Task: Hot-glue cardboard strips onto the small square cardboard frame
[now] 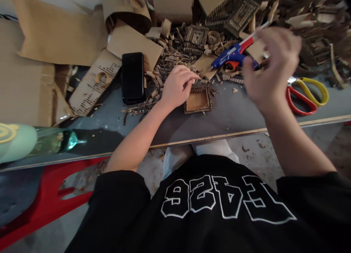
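Item, left hand: palm down on the grey tabletop, fingers curled loosely and resting on a small bit of cardboard at the upper left corner of a small square tray of brown corrugated cardboard; whether the fingers pinch that bit cannot be told. Item, the square tray: lies flat on the tabletop just beside and right of the left hand, rim of corrugated strips upward, shallow floor showing. Item, right hand: raised above the table and blurred, fingers half bent; it overlaps the rear of a blue and red plastic hot-glue gun, and it cannot be told whether it grips the gun or only hovers at it. Item, the glue gun: nozzle pointing left toward a flat cardboard offcut, body lying over the scraps beyond the tray. Item, scissors with one red and one yellow handle loop: flat on the tabletop, right of the right hand. Item, black smartphone: screen dark, lying left of the left hand among cardboard shavings. Item, perforated cardboard sheet: left of the phone. Item, heap of finished square cardboard frames and loose strips: along the far edge of the table. Item, large plain cardboard sheets: at far left. Item, green glass bottle: lying at the near left edge. Item, black garment with white lettering: worn by the person, foreground.
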{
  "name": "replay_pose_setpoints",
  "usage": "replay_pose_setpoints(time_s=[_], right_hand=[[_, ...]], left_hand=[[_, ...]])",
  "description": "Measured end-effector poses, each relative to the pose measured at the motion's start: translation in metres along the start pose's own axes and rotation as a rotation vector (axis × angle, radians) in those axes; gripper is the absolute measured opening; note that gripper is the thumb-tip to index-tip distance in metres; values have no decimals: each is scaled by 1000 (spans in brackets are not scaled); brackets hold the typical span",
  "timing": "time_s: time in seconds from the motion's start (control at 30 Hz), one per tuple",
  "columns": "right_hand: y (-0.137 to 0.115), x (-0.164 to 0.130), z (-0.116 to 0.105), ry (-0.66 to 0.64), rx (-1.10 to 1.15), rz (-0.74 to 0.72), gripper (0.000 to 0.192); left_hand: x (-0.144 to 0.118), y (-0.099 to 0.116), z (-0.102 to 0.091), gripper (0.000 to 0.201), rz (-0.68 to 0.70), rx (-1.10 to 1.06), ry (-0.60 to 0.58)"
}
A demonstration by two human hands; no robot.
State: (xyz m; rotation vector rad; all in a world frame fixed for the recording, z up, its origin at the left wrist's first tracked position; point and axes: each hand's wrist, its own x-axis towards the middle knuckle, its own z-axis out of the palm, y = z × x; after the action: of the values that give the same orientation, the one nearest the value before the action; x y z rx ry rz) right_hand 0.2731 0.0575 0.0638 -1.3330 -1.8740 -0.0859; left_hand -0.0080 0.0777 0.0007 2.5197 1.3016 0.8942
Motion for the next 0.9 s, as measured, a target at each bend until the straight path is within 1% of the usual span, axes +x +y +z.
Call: replay_pose_setpoints(time_s=[0.07,0.1,0.13,0.2,0.27,0.37,0.5,0.57,0.63,0.67,0.73,0.8,0.83,0.87,0.9], right_hand=[[-15,-15,10,-203,-2,-107,26],[-22,-22,18,-288,13,-125,23],[-27,-27,26,-336,20,-119,25],[-33,-31,43,-376,25,-101,24],[-33,-28,54,-395,13,-83,20],[-32,-22,60,-412,-21,-61,20],[-41,-25,62,-367,-49,-102,31],[-44,-27,63,-379,-65,-115,34],[-41,-25,62,-382,-70,-115,35],[-38,-22,60,-359,-61,-114,34],[-25,-12,51,-258,-28,-93,28],[-10,-3,39,-98,-9,-19,19],[-4,-1,32,-5,-12,33,15],[0,0,26,57,-11,72,15],[-1,-1,20,78,11,94,15]], left_hand=[[0,-2,-4,42,-55,3,48],[0,-3,-5,39,-72,4,56],[0,-4,-5,35,-81,6,59],[-1,-5,0,29,-77,12,48],[-2,-5,7,28,-52,17,16],[-3,-2,16,30,-24,19,-47],[-2,3,15,29,-21,24,-69],[-2,4,14,28,-12,27,-70],[-3,4,15,28,-6,32,-62],[-3,3,17,28,-5,36,-59],[-2,2,18,28,-6,46,-58],[1,1,14,29,-13,62,-49],[4,0,8,31,-28,78,-31],[8,-1,-1,33,-60,101,1],[12,-1,-13,34,-114,132,50]])
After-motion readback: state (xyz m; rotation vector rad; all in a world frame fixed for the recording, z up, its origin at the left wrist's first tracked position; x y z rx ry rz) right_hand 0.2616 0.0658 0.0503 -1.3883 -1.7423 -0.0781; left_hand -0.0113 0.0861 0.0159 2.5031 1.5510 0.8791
